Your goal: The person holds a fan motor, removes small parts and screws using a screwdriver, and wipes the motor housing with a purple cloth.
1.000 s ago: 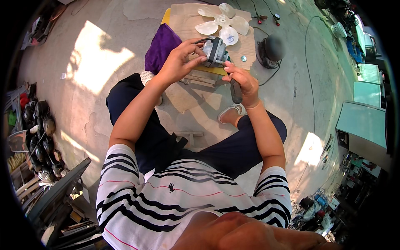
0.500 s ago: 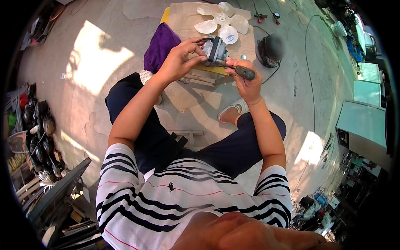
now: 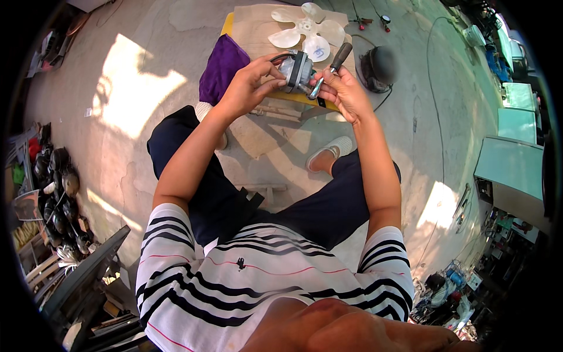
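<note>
A small grey fan motor point(image 3: 289, 68) with a black band around its body and a black cable stands at the near edge of the cardboard-topped low table. My left hand point(image 3: 253, 83) is closed on the motor's left side, fingers and thumb gripping it. Just right of the motor, my right hand point(image 3: 346, 97) pinches a nut driver point(image 3: 341, 56) by its shaft. Its dark handle points up and away, and the shiny metal end tilts down toward me. The tool's tip is apart from the motor. A white five-bladed fan point(image 3: 315, 48) lies flat behind the motor.
A purple cloth point(image 3: 221, 69) hangs over the left side of the cardboard-covered table point(image 3: 249, 23). To the right, a dark rounded machine point(image 3: 375, 66) with a cord rests on the floor. Gauges with hoses point(image 3: 385, 20) lie farther back. Clutter point(image 3: 61, 199) lines the left.
My right hand has drawn the nut driver back from the motor and turned it, so its handle now points away instead of toward me. My left hand keeps its grip.
</note>
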A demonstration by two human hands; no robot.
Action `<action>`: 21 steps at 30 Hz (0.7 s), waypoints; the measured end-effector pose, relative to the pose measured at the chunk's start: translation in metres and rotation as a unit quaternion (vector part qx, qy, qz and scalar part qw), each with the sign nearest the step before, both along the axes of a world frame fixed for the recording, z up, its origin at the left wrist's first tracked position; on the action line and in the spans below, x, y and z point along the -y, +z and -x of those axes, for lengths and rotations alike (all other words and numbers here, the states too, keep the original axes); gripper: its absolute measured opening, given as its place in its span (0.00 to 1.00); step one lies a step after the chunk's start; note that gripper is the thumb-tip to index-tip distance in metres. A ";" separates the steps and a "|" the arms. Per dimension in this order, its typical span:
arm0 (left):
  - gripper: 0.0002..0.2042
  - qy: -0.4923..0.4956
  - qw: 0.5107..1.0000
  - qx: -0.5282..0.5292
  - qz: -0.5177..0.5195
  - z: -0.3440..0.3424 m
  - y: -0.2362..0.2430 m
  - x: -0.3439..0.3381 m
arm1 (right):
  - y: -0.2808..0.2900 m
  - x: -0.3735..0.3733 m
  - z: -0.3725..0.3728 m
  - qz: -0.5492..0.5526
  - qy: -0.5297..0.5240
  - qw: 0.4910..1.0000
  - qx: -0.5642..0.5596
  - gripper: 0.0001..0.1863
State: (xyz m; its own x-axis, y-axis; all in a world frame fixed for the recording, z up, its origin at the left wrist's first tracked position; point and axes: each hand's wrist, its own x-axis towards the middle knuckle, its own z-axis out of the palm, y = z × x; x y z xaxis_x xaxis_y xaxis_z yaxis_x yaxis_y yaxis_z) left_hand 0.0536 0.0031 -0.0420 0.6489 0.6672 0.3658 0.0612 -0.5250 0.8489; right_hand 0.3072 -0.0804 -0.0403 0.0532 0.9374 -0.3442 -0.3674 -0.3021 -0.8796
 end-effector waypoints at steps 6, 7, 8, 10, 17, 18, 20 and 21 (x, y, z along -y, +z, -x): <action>0.09 0.013 1.000 -0.006 -0.001 0.000 0.003 0.003 | 0.007 0.033 0.018 -0.226 -0.072 0.962 0.133 0.12; 0.10 0.014 1.000 -0.005 0.000 0.000 0.003 0.003 | 0.001 0.037 0.021 -0.271 -0.080 0.943 0.175 0.12; 0.10 0.015 1.000 -0.005 -0.004 0.001 0.003 0.003 | 0.002 0.040 0.025 -0.315 -0.087 0.920 0.216 0.11; 0.12 0.015 1.000 -0.005 -0.012 0.002 0.001 0.003 | 0.009 0.046 0.028 -0.324 -0.071 0.896 0.295 0.12; 0.10 0.031 0.999 -0.041 -0.009 0.003 0.006 0.002 | 0.008 0.047 0.037 -0.485 -0.022 0.700 0.524 0.21; 0.10 0.030 0.999 -0.039 -0.008 0.003 0.005 0.002 | 0.008 0.048 0.038 -0.486 -0.024 0.691 0.535 0.20; 0.09 0.029 0.999 -0.036 -0.006 0.003 0.005 0.002 | 0.008 0.049 0.039 -0.489 -0.029 0.672 0.556 0.20; 0.09 0.029 0.999 -0.036 -0.004 0.004 0.006 0.002 | 0.009 0.049 0.039 -0.489 -0.030 0.667 0.561 0.20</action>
State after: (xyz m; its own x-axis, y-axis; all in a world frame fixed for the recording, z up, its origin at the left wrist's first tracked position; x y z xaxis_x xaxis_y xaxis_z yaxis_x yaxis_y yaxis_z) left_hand 0.0500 0.0011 -0.0359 0.6340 0.7016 0.3252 0.1521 -0.5254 0.8372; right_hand 0.2677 -0.1295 -0.0312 -0.1904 0.6688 0.7186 0.7030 0.6039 -0.3758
